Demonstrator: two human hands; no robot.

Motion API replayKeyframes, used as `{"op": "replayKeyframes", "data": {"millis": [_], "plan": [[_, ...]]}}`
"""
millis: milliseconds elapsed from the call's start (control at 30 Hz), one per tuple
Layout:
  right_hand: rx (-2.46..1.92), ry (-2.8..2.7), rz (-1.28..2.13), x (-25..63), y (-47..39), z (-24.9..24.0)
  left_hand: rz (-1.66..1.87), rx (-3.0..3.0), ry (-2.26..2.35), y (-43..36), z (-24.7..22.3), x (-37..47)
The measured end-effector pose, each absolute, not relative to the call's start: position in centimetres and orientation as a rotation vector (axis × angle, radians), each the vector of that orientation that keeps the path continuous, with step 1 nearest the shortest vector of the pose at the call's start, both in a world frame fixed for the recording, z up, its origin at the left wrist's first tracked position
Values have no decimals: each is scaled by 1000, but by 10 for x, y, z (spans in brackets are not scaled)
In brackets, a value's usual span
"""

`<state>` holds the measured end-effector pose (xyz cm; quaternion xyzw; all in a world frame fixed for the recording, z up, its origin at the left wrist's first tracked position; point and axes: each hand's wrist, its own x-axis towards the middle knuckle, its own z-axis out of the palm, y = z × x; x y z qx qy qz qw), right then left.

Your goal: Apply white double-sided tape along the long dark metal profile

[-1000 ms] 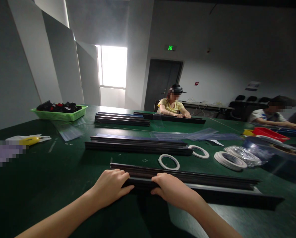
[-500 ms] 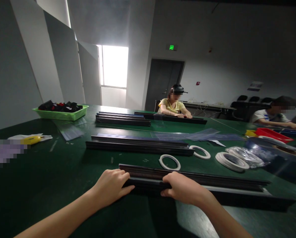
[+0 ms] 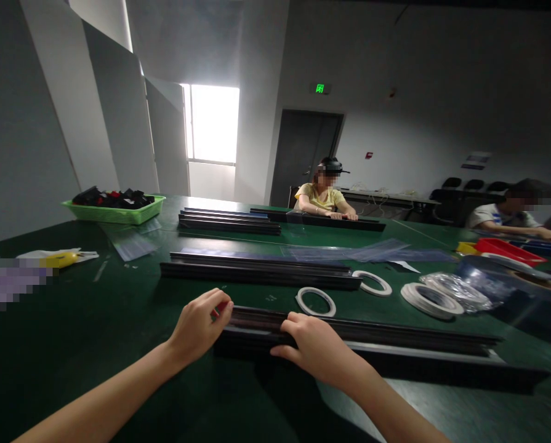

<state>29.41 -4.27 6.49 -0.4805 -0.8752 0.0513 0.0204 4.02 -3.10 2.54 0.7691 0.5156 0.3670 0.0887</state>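
Observation:
A long black grooved profile [image 3: 441, 364] lies across the near part of the green table, with a pale strip running along its inside. My right hand [image 3: 319, 344] grips it left of its middle, thumb on the front wall and fingers over the top. At the profile's left end is my left hand [image 3: 196, 329], its fingers curled and pinched together by the corner. A small red patch [image 3: 220, 308] shows between those fingers; what it is I cannot make out. Just behind the profile lies a white tape ring [image 3: 316, 290].
Farther back are another black profile [image 3: 257, 275], a stack of profiles [image 3: 229, 227] and clear plastic strips [image 3: 349, 251]. Tape rolls [image 3: 430, 303] lie right; yellow-handled pliers [image 3: 63, 259] and a green basket [image 3: 118, 215] left. A co-worker [image 3: 321, 195] sits opposite, another person [image 3: 506, 215] at right.
My left hand has drawn back left and up to the profile's end, its fingers now pinched. My right hand has slid left along the profile.

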Motion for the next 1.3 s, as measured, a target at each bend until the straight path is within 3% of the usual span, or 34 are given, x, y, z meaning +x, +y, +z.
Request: {"op": "replayKeyframes", "data": {"millis": [133, 400, 700, 1300], "plan": [[-1511, -2729, 216, 296, -43, 64, 1245, 2057, 1552, -10, 14, 26], [-1705, -2617, 270, 303, -45, 69, 820, 2190, 1400, 8, -1, 8], [-1888, -2571, 391, 310, -46, 81, 720, 2270, 1279, -3, 3, 14], [-1350, -2732, 257, 282, -50, 58, 731, 2377, 1294, -5, 5, 21]]}}
